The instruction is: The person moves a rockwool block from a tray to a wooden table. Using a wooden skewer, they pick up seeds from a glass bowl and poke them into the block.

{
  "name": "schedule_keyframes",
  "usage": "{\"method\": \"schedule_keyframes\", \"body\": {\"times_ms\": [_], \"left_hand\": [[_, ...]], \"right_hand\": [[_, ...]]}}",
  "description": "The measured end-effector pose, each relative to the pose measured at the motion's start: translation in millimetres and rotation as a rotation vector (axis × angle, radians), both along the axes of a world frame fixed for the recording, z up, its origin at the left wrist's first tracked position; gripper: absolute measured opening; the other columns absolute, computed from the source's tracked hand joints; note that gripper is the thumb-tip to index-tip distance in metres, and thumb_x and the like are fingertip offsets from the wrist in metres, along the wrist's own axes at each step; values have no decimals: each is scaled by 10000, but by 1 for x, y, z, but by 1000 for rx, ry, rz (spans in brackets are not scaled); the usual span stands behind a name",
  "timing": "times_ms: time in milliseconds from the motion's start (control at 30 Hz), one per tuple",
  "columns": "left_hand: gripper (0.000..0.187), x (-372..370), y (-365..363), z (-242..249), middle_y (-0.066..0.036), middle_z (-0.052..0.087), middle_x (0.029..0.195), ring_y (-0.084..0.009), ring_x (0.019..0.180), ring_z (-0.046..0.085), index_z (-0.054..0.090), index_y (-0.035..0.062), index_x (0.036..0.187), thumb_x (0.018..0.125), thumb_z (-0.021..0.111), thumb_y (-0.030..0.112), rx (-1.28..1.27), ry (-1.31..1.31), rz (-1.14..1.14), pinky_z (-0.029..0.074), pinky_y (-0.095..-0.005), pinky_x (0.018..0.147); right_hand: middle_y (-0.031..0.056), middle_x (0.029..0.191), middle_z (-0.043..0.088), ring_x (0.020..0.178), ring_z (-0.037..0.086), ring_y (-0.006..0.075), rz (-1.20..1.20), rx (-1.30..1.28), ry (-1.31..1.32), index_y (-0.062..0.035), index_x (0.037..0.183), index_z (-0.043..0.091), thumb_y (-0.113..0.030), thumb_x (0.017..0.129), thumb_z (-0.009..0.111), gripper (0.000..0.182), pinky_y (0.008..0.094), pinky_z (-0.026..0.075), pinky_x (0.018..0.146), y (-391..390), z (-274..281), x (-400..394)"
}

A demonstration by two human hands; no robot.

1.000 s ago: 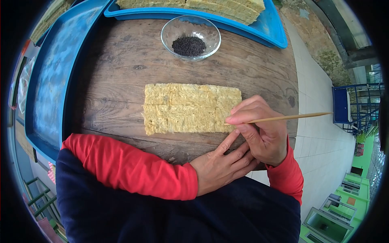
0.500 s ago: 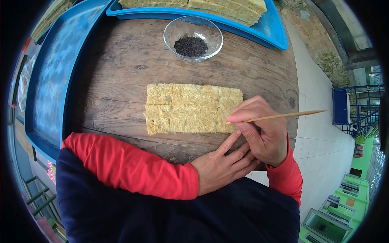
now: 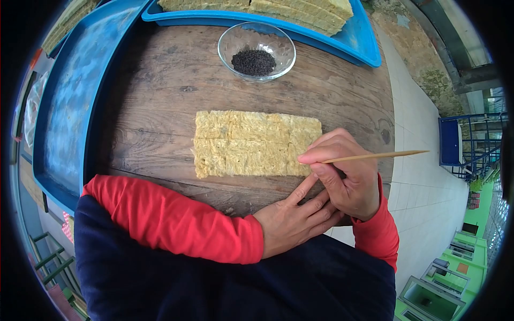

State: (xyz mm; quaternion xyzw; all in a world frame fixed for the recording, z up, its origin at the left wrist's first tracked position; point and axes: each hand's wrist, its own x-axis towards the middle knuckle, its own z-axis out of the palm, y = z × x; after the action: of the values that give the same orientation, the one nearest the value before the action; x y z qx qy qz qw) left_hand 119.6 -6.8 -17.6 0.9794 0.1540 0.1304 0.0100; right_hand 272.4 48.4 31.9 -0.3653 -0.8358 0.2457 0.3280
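A yellowish, fibrous slab that looks like rockwool (image 3: 257,143) lies flat on the wooden table, scored into blocks by thin lines, with a few small holes. Over its right end, my right hand (image 3: 348,176) pinches a bamboo skewer (image 3: 380,155). The skewer's long end points right; its working tip is hidden by the fingers near the slab's lower right corner. My left hand (image 3: 300,222) lies flat below that corner, fingers extended and partly under my right hand. Beyond the slab stands a clear glass bowl (image 3: 284,56) containing small black seeds (image 3: 253,62).
A blue tray (image 3: 214,19) with more slabs (image 3: 300,13) stands along the table's far side. Another blue tray (image 3: 67,107) is at the left. The wooden table (image 3: 155,91) ends at the right beside a tiled floor (image 3: 423,198).
My right hand has shifted very slightly, and the skewer lies a little flatter, with its long end lower. My left hand stays in place.
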Motion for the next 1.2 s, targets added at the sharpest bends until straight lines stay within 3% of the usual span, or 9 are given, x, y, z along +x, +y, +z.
{"method": "schedule_keyframes", "body": {"times_ms": [333, 533, 733, 1200], "left_hand": [[547, 0, 0, 0, -41, 470, 1302, -256, 1261, 402, 418, 184, 1391, 863, 465, 315, 5, -2, -1, 185, -639, 1099], [551, 1, -1, -2, -37, 466, 1314, -255, 1296, 378, 414, 192, 1395, 863, 466, 324, 6, -25, 17, 166, -633, 1107], [550, 1, -1, -2, -28, 475, 1297, -251, 1292, 384, 422, 199, 1390, 856, 476, 321, -3, -35, 22, 156, -633, 1114], [561, 1, 0, -1, -46, 478, 1320, -253, 1295, 390, 407, 191, 1400, 858, 474, 321, -15, -22, 9, 159, -643, 1113]], "right_hand": [[58, 795, 645, 731, 574, 255, -1, 24, -6, -59, 895, 688, -40, 787, 668, 111, 340, 468, 647, 1, -2, 0], [85, 827, 639, 750, 591, 238, -138, -121, 127, -41, 919, 669, -44, 840, 638, 84, 330, 474, 667, -2, -4, 1], [98, 830, 635, 752, 607, 234, -42, 50, 113, -37, 909, 658, 0, 840, 623, 86, 317, 479, 656, 3, -2, 4], [104, 840, 646, 710, 628, 220, -168, -129, 260, -11, 923, 637, 30, 815, 644, 116, 296, 494, 623, -3, -12, 1]]}}
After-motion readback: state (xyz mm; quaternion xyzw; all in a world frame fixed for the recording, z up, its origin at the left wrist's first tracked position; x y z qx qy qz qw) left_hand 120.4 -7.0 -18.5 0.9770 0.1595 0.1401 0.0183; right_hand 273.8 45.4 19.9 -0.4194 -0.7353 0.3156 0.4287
